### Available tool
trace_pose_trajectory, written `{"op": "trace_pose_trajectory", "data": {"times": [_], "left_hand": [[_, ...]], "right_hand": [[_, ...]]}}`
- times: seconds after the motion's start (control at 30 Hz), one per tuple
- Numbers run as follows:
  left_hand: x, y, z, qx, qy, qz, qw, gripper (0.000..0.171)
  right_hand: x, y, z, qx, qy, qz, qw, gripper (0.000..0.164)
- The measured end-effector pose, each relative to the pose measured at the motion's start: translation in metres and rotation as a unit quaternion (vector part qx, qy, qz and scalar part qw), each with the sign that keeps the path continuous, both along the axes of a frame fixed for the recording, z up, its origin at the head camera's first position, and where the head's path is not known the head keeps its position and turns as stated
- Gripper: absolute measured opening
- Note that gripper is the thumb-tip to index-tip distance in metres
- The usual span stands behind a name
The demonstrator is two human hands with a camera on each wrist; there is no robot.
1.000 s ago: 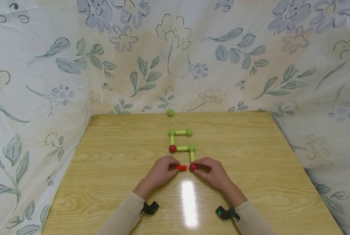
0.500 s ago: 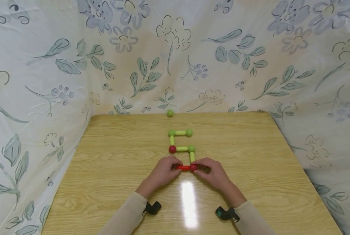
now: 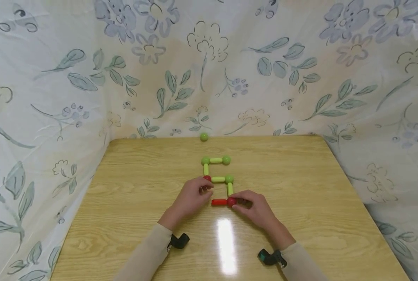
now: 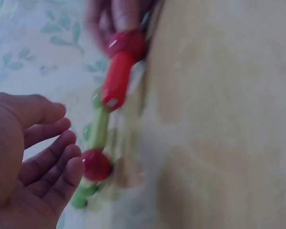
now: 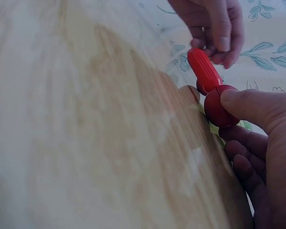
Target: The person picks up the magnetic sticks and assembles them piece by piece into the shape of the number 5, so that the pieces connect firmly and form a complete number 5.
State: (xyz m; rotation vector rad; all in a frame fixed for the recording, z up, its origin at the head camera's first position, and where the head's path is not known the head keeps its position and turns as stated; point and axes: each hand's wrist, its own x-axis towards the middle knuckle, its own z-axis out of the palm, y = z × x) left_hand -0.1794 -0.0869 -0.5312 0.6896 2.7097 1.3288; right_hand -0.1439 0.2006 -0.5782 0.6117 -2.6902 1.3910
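My right hand (image 3: 254,207) pinches a red ball (image 3: 231,201) between thumb and fingers at the near end of a ball-and-stick chain. From that ball a red stick (image 3: 219,202) points left along the table, its other end free. My left hand (image 3: 192,198) is just left of the stick and apart from it, fingers loosely bent and holding nothing, as the left wrist view also shows. Yellow-green sticks (image 3: 218,179) run on from the held ball through a green ball (image 3: 229,178) and a second red ball (image 4: 97,165), which the left hand partly covers in the head view.
The chain's far end has two green balls joined by a yellow-green stick (image 3: 216,160). A loose green ball (image 3: 203,136) sits at the wooden table's (image 3: 131,179) back edge. Flowered cloth (image 3: 209,78) hangs behind and at both sides.
The red stick in my left hand moved right until it met the red ball. My left hand then let go and drew back up and left. My right hand stayed on the ball.
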Motion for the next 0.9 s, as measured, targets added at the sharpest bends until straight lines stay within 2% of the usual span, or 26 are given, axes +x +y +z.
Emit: {"op": "trace_pose_trajectory", "data": {"times": [0.13,0.23,0.33,0.43,0.6,0.73,0.9], "left_hand": [[-0.025,-0.012,0.006,0.037,0.003,0.056,0.9977,0.013],[-0.049,-0.021,0.012,0.055,0.022,0.099,0.9934,0.015],[-0.077,-0.026,0.018,0.057,0.046,0.12,0.9901,0.022],[-0.101,-0.028,0.025,0.039,0.048,0.125,0.9903,0.03],[-0.132,-0.021,0.032,-0.038,0.044,0.114,0.9918,0.035],[-0.15,-0.014,0.034,-0.076,0.05,0.099,0.9909,0.037],[-0.167,-0.009,0.029,-0.103,0.04,0.097,0.9892,0.042]], "right_hand": [[0.002,0.001,-0.001,0.001,-0.006,-0.002,1.0,0.03],[0.002,0.001,-0.001,-0.001,-0.009,-0.002,1.0,0.031],[0.002,0.001,-0.001,-0.005,-0.01,-0.002,1.0,0.031],[0.002,0.001,-0.001,-0.005,-0.012,-0.003,1.0,0.031],[0.003,0.002,0.0,-0.003,-0.015,-0.002,1.0,0.031],[0.003,0.002,0.0,-0.009,-0.015,0.0,1.0,0.031],[0.001,0.001,-0.001,-0.015,-0.011,0.007,1.0,0.03]]}}
